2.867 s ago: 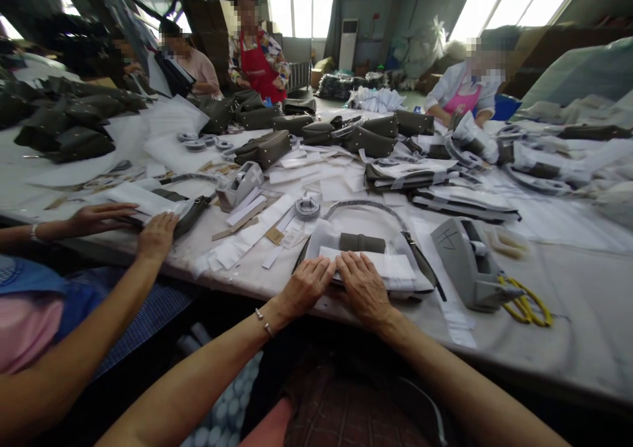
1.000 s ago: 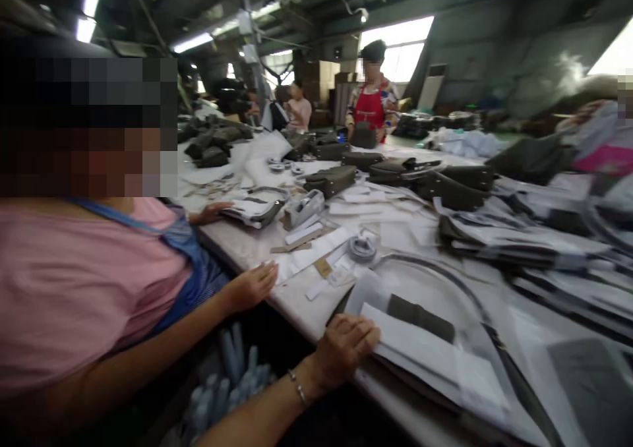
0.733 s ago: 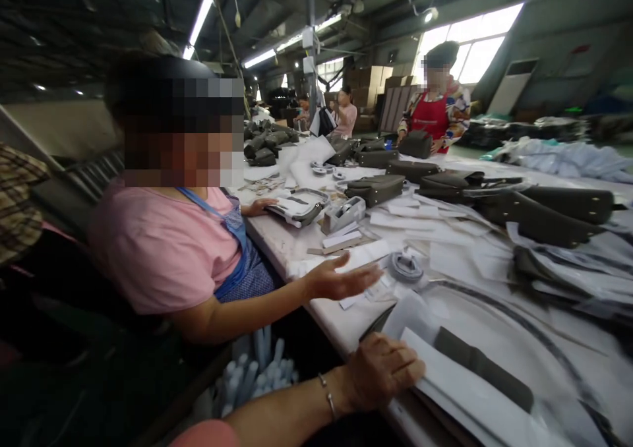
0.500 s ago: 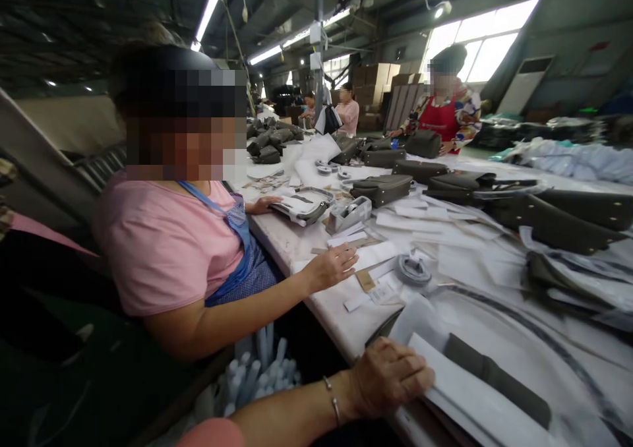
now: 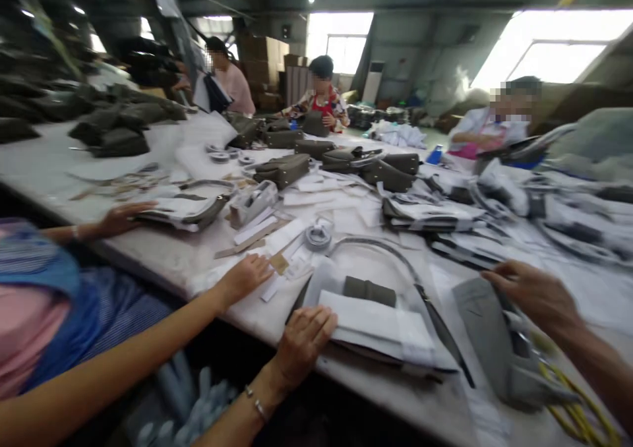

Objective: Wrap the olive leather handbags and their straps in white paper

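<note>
Visibly, left hand [image 5: 302, 343] clamps white sheet [image 5: 373, 315]; right hand [image 5: 539, 297] at tape dispenser [image 5: 482, 341], grip unclear.

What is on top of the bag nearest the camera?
A white sheet lies across the bag, left hand at its edge. A dark strip shows beyond; whatever the sheet covers is hidden.

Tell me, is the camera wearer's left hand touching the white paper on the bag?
Touching. The head view shows the left hand with its fingers over the left end of the white paper.
</note>
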`<state>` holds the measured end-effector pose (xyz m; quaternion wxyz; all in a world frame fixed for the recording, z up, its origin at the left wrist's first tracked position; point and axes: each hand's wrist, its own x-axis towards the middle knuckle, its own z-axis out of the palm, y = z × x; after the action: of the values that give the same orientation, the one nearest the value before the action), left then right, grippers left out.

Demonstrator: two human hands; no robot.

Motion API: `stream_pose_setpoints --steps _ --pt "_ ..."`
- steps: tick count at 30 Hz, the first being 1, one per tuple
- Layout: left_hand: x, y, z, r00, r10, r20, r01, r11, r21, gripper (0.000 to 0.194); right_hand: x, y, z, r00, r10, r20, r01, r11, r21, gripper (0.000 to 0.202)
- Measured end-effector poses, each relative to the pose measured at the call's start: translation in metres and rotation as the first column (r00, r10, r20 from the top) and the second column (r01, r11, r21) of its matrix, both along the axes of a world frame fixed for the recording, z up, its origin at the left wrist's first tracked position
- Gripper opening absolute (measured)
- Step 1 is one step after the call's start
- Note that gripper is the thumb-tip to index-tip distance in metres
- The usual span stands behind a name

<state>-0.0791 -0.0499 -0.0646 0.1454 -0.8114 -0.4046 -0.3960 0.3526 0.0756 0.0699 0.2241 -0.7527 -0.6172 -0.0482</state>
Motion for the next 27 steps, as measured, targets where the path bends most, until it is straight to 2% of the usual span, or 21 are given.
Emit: stream_pose_setpoints --steps 2,3,5,9,13,20,27 --pt "-0.001 0.003 0.000 1.000 -0.016 0.017 0.016 1.000 0.014 0.033 -0.006 -0.001 0.010 0.990 0.023 0.138 -0.004 0.990 -0.141 0.015" --pt "-0.002 0.004 0.000 1.000 -0.019 0.016 0.019 1.000 0.014 0.034 -0.015 0.005 0.012 0.980 0.085 0.178 -0.056 0.985 -0.162 0.018" --pt "-0.002 0.004 0.001 1.000 -0.016 0.009 0.016 1.000 0.013 0.035 -0.036 0.022 0.009 0.970 0.102 0.220 -0.052 0.974 -0.221 0.020" --pt "-0.002 0.004 0.002 1.000 -0.023 0.009 0.023 0.999 0.032 0.034 -0.065 0.047 -0.009 0.962 0.151 0.227 -0.041 0.902 -0.430 0.024" --pt "-0.002 0.006 0.000 0.999 -0.037 0.024 0.036 0.999 0.021 0.037 -0.066 0.048 -0.031 0.954 0.170 0.248 0.004 0.816 -0.578 0.020" --pt "-0.003 0.006 0.003 0.998 -0.053 0.018 0.053 0.998 0.016 0.038 -0.063 0.030 -0.057 0.943 0.130 0.307 0.114 0.739 -0.664 0.019" --pt "-0.005 0.005 -0.001 0.999 -0.038 -0.002 0.038 0.999 0.009 0.040 -0.073 0.016 -0.054 0.957 0.108 0.270 0.094 0.765 -0.637 0.022"
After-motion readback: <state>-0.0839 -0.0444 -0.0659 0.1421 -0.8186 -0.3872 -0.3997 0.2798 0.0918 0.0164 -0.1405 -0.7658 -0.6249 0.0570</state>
